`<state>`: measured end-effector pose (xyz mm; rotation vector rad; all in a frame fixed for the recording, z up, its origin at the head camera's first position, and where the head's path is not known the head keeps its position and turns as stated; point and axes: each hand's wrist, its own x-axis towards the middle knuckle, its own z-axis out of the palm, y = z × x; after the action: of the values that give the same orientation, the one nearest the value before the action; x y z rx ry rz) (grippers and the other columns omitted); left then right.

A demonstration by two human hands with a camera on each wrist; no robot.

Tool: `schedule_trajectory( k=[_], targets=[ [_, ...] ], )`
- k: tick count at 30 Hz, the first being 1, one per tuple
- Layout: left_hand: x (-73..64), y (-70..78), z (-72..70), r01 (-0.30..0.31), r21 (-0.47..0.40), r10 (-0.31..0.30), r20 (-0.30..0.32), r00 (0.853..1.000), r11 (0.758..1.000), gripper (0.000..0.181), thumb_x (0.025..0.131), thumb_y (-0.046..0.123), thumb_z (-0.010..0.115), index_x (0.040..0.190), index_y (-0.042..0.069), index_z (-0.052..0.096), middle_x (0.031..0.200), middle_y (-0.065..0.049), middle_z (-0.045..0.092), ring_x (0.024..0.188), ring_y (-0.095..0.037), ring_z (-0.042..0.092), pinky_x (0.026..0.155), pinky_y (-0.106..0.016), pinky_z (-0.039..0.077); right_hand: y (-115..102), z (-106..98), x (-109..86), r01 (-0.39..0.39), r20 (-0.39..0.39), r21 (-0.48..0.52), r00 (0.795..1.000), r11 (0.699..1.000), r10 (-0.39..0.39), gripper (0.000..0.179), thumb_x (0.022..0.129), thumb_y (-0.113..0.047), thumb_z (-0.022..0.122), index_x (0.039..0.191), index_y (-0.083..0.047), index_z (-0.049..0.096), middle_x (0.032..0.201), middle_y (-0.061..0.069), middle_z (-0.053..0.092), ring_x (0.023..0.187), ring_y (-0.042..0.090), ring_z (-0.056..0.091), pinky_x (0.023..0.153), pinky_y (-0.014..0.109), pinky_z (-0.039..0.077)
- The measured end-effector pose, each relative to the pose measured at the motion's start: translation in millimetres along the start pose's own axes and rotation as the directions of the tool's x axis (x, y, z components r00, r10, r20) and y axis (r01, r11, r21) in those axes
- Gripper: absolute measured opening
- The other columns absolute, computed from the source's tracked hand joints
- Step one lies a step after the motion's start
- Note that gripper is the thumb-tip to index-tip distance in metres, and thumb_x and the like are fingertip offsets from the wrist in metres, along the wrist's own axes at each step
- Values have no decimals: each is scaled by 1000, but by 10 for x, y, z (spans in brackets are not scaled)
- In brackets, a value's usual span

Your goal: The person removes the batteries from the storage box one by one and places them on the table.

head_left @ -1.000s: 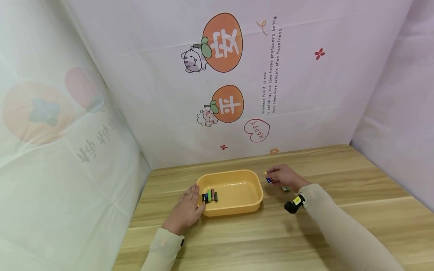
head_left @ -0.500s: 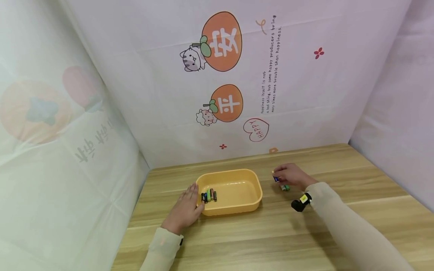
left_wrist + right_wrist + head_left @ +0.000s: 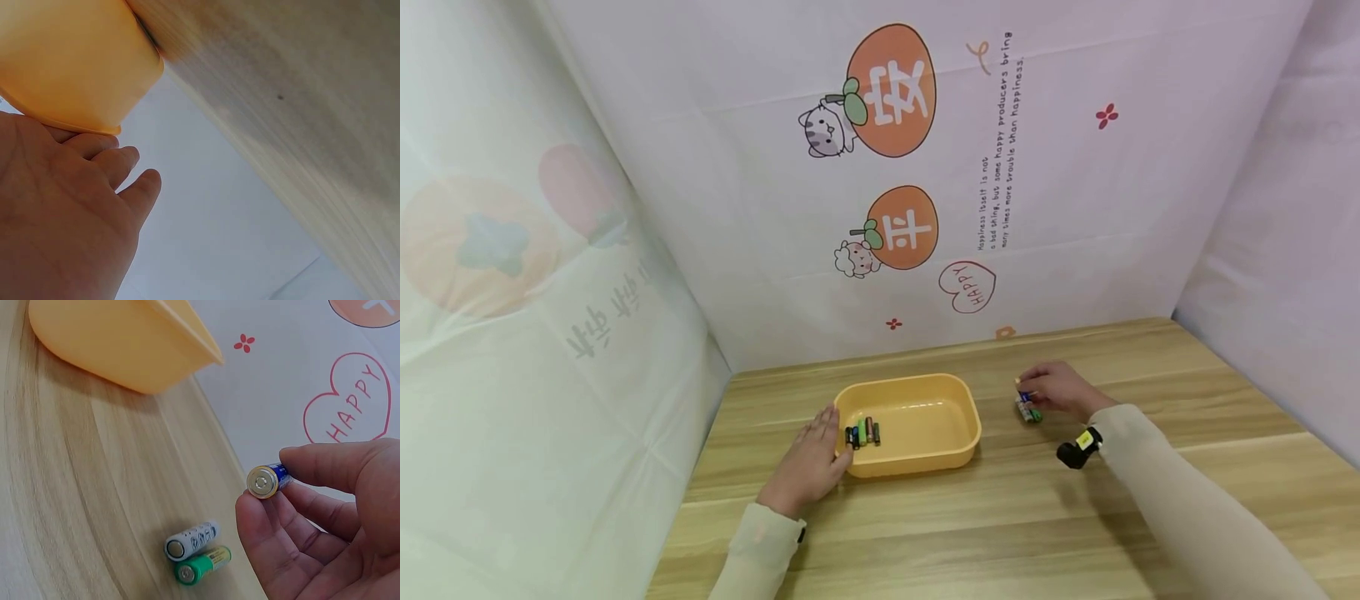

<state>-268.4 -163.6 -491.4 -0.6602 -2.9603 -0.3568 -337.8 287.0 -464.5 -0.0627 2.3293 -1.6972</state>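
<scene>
Between thumb and fingers, my right hand (image 3: 1060,390) pinches a blue battery (image 3: 270,480), its flat metal end facing the right wrist camera. Just below it on the table lie a white battery (image 3: 192,540) and a green battery (image 3: 203,565), side by side. My left hand (image 3: 805,468) rests against the left end of a yellow plastic tub (image 3: 917,465), fingers extended along the rim. From underneath, the left wrist view has these fingers at the tub's lip. Several batteries (image 3: 862,432) stand in a row inside the tub, near its left end.
The wooden table (image 3: 925,533) meets a white printed cloth (image 3: 760,250) at the back, with more cloth at both sides. A black wrist camera (image 3: 1077,452) sits under the right wrist. The tub stands left of the two loose batteries.
My right hand has moved right, away from the tub, carrying the blue battery over to the white and green ones. The left hand has stayed at the tub.
</scene>
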Motion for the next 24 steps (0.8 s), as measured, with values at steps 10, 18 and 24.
schedule_trajectory(
  k=[10, 18, 24],
  targets=[
    [20, -11, 21, 4, 2, -4, -3, 1000, 1000, 69, 104, 41, 36, 153, -3, 17, 160, -17, 14, 146, -29, 15, 115, -46, 17, 119, -85, 7, 10, -2, 29, 1000, 1000, -10, 45, 97, -9, 57, 130, 20, 44, 110, 23, 61, 86, 19, 64, 78, 37, 57],
    [14, -9, 21, 4, 2, -4, 3, 1000, 1000, 69, 104, 40, 37, 153, -3, 17, 160, -17, 14, 146, -31, 16, 115, -46, 18, 201, -121, -4, -4, -8, 59, 1000, 998, 5, 43, 95, -6, 59, 126, 21, 46, 98, 15, 65, 76, 15, 63, 70, 33, 57],
    [8, 0, 12, 5, -5, -5, 3, 1000, 1000, 69, 103, 40, 37, 153, -3, 16, 160, -17, 14, 146, -29, 14, 115, -46, 17, 276, -159, 18, -25, -11, 43, 1000, 999, 25, 43, 95, -7, 60, 125, 21, 46, 94, 12, 65, 74, 14, 63, 67, 29, 57]
  ],
)
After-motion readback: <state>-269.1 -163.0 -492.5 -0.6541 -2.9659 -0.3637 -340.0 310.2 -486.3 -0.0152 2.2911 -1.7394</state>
